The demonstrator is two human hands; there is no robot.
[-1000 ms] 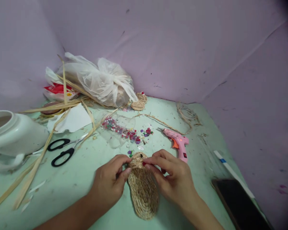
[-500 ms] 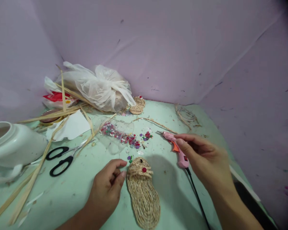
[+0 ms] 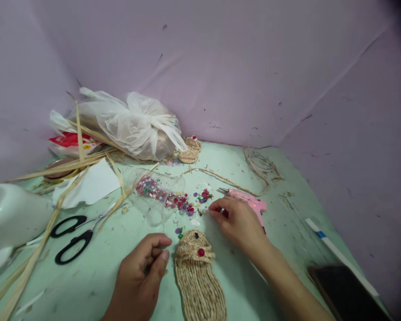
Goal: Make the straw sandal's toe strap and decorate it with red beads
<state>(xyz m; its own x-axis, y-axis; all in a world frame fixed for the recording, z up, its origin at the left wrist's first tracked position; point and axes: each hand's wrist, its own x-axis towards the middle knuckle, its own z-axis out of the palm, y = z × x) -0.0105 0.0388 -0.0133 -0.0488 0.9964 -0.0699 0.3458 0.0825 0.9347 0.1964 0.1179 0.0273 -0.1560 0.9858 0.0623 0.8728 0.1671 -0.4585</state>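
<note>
A woven straw sandal sole [image 3: 200, 285] lies on the green table in front of me, with a red bead [image 3: 201, 252] on its strap. My left hand [image 3: 138, 274] rests just left of the sole, its fingers curled in and thumb against the forefinger, nothing visible in it. My right hand [image 3: 237, 220] reaches over the table to the loose coloured beads [image 3: 187, 205], its fingertips pinched together at the edge of the pile. What they pinch is too small to make out. The pink glue gun [image 3: 254, 203] lies partly hidden behind that hand.
A clear plastic cup [image 3: 157, 194] lies on its side spilling beads. Black scissors [image 3: 70, 238] and a white pot [image 3: 10, 216] are at the left, with straw strips, white paper [image 3: 90, 183] and a plastic bag [image 3: 133, 125] behind. A small woven sandal [image 3: 190, 150], twine [image 3: 262, 162] and a dark phone [image 3: 347, 294] lie right.
Both hands left the sandal's strap, which now carries a red bead. My right hand went out to the glue gun, then came back left to the beads. My left hand curled beside the sole.
</note>
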